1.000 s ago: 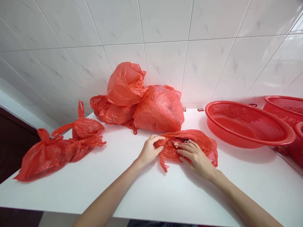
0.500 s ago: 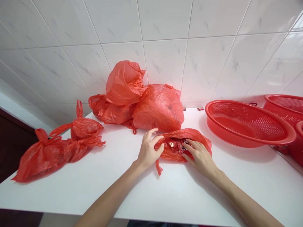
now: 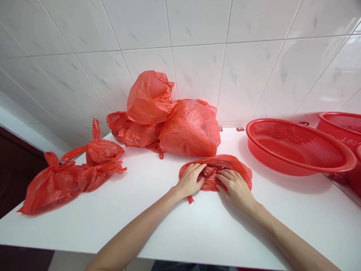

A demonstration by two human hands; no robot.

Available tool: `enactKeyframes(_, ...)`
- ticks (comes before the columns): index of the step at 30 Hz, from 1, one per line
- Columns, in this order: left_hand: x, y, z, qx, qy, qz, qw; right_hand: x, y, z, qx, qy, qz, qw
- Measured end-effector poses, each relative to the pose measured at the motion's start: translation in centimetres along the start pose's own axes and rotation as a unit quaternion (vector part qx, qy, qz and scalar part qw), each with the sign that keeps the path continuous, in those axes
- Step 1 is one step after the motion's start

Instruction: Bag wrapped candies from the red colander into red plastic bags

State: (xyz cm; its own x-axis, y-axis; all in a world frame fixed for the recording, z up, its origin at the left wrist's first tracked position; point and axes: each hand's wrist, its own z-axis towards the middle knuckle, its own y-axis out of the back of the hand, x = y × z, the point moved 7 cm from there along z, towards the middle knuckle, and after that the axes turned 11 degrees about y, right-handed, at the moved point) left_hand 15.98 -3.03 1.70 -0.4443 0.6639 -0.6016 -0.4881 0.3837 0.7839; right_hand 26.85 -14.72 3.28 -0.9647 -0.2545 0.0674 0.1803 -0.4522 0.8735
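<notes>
A red plastic bag (image 3: 239,165) lies on the white table in front of me, its mouth turned towards me and drawn partly closed. At the left of its mouth, my left hand (image 3: 191,180) has its fingers bent and closed on the bag's edge. My right hand (image 3: 235,186) is closed on the right part of the mouth, fingers curled over the plastic and thumb below. Between the hands a little of the red contents shows through the gap; the rest is hidden by plastic and fingers. A short bag handle (image 3: 190,199) hangs below my left hand.
Several filled red bags (image 3: 188,128) are heaped against the tiled wall (image 3: 197,22). Tied red bags (image 3: 53,184) lie at the left of the white table (image 3: 158,226). A red mesh basket (image 3: 299,165) stands at the right, with more baskets behind. Small red packets (image 3: 240,129) lie by the wall.
My left hand has moved right and down onto the bag's edge, its fingers closing. The wrapped packets visible before are now mostly covered by the plastic, and the bag's mouth has narrowed.
</notes>
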Motion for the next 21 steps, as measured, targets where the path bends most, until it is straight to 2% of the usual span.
enactKeyframes(4,0.0,0.2,0.0,-0.014,-0.004,-0.016,1.000,-0.5,0.3,0.0,-0.027,-0.019,0.009,0.999)
enactKeyframes(11,-0.8,-0.1,-0.1,0.010,0.015,-0.018,1.000,0.0,0.2,0.8,-0.052,0.006,0.048,0.997)
enactKeyframes(15,-2.0,0.6,-0.4,-0.006,-0.007,-0.053,0.999,-0.1,0.5,1.1,-0.082,0.011,0.103,0.991)
enactKeyframes(18,-3.3,1.8,-1.0,-0.042,-0.033,-0.135,0.989,-0.6,2.0,1.1,-0.142,-0.016,0.190,0.971)
enactKeyframes(21,-3.4,2.3,-1.3,-0.037,0.019,-0.291,0.956,-1.9,2.9,0.8,-0.182,-0.126,0.324,0.920)
